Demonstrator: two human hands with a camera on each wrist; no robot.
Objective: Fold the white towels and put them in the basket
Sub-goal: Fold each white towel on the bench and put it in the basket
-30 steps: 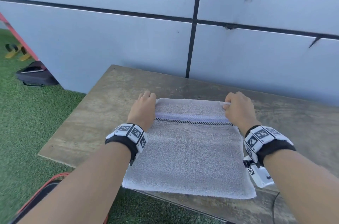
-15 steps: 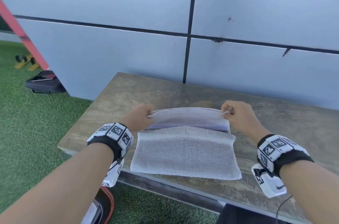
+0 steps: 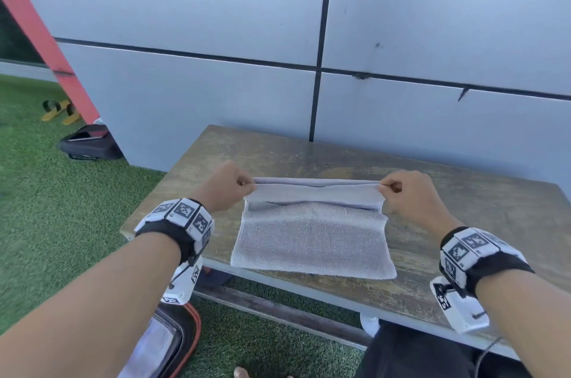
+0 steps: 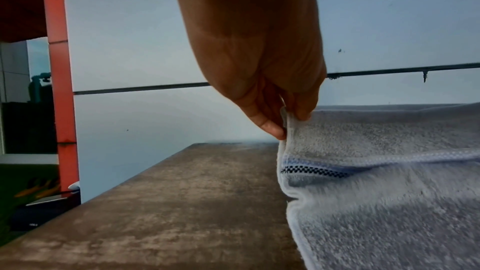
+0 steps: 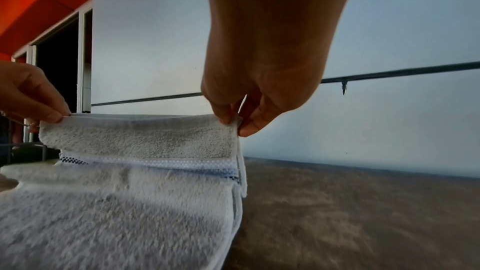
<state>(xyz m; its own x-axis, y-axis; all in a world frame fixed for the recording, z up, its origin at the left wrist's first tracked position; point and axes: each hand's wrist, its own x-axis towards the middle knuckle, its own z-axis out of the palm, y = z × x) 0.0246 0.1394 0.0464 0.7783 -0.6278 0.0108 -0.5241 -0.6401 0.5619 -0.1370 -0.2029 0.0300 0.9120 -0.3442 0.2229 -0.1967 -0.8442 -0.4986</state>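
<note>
A white towel (image 3: 312, 241) with a dark checked stripe lies on the wooden table (image 3: 463, 210), its near edge at the table's front. My left hand (image 3: 244, 183) pinches the far left corner, which the left wrist view shows pinched between thumb and fingers (image 4: 285, 118). My right hand (image 3: 390, 187) pinches the far right corner, also seen in the right wrist view (image 5: 235, 122). The far edge is lifted off the table and stretched between both hands, with the towel (image 5: 116, 213) sagging below. An orange-rimmed basket (image 3: 182, 343) stands on the grass below my left arm, with white cloth inside.
A grey panelled wall (image 3: 401, 37) rises right behind the table. Green artificial grass (image 3: 61, 207) lies to the left, with a black bag (image 3: 89, 144) and yellow sandals (image 3: 60, 111) near a red post (image 3: 40, 31). A bare toe shows at the bottom edge.
Both hands have pinched the towel's far corners and lifted that edge off the table, pulling it toward me. The towel's near part now covers less of the table.
</note>
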